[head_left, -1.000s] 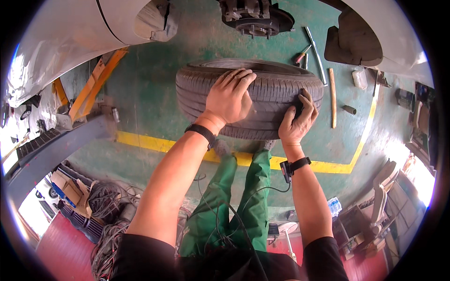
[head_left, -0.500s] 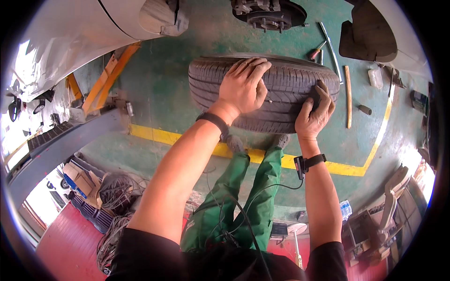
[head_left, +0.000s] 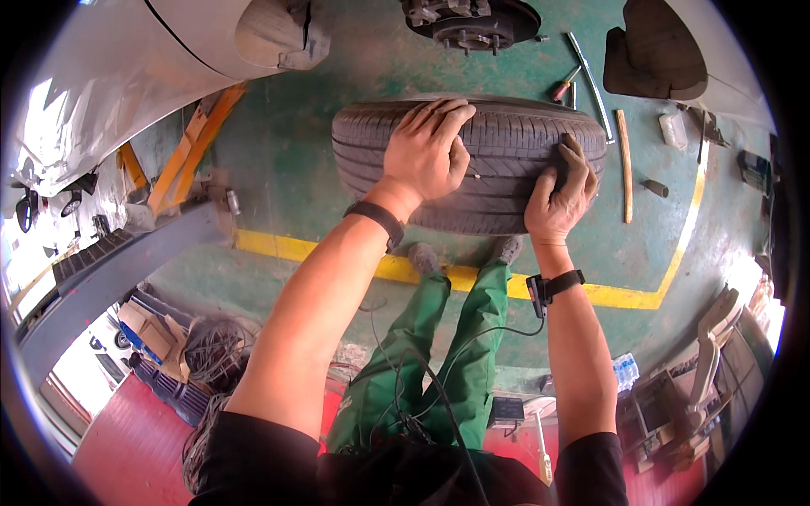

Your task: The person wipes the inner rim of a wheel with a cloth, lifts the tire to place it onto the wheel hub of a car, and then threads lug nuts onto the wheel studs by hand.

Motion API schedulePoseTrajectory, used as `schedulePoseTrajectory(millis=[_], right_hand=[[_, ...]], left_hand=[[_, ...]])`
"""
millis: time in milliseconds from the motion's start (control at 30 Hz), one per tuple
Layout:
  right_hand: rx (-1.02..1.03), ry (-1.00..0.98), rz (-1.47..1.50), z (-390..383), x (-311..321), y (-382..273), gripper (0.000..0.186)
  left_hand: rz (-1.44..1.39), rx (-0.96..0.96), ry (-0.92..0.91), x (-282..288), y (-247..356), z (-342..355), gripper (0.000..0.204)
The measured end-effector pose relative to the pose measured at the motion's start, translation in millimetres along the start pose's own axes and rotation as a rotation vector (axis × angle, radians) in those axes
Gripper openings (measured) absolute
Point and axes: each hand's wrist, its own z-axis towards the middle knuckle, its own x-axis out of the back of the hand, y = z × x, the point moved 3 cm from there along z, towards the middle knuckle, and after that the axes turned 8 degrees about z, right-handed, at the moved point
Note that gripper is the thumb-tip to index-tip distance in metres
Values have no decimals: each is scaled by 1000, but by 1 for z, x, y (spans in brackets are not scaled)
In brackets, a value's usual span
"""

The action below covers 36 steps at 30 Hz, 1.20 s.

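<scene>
"Any advice on steadying?"

"Best, probably, to press evenly: with left hand [head_left: 426,158] laid over the upper edge of the tyre [head_left: 502,164], with right hand [head_left: 559,201] cupped on its right side, spread rather than closed around it."

"And lying where against them?"

"Directly beneath both, filling the gap between; farther out, between shoes [head_left: 426,258] and studded hub [head_left: 472,35] in this view."

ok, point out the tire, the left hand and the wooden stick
Tire [head_left: 496,160]: head view, middle of the tread.
Left hand [head_left: 420,158]: head view, back of the hand.
Wooden stick [head_left: 624,166]: head view, about halfway along its length.
</scene>
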Motion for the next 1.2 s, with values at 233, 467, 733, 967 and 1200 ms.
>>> schedulePoseTrajectory(millis=[233,467,733,967,1200], right_hand=[[-20,4,-2,14,-3,-6,36],[-37,3,-40,42,-16,1,34],[-39,-4,-42,46,-18,2,34],[-45,-1,-34,43,-17,2,34],[-58,2,-6,44,-19,7,36]], left_hand=[[9,-5,15,1,-7,12,39],[13,19,42,-10,-25,40,34],[9,49,65,-13,-30,39,34],[6,62,67,-11,-27,36,33],[31,91,64,-13,-30,36,32]])
